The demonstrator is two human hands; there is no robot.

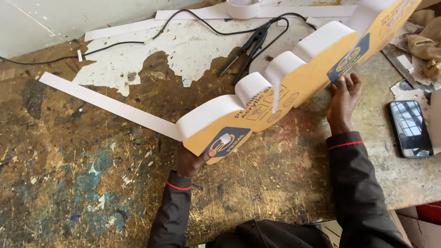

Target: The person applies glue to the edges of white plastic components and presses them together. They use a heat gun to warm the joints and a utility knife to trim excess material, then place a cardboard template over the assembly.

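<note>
Nearest you, your left hand point(193, 161) was closed on the lower left end of the scalloped sign piece point(275, 98), thumb pressed over its paper-covered face and fingers hidden behind. Your right hand point(343, 98) lay flat and half open against the same face further along, fingertips spread on the yellow-brown masking, steadying rather than gripping.

The piece stood on edge, tilted, rising from your left hand up toward the top right corner of the view. Its lower end sat just above the worktop point(92, 183); I could not tell whether it touched. A white edge strip point(110, 104) ran from that lower end out to the left across the paint-stained surface and followed the lobed top edge of the piece as a white wall.

In my judgement the step was holding the strip tight to the contour. To do it well, you needed firm pressure at the left end, the right hand kept close to the curve being seated, and the face not allowed to twist.

Further back, black pliers-like tongs point(245, 50) with a black cable point(138, 41) lay well apart from both hands. A phone point(409, 127) rested to your right, and a tape roll point(243, 8) stood at the far edge.
</note>
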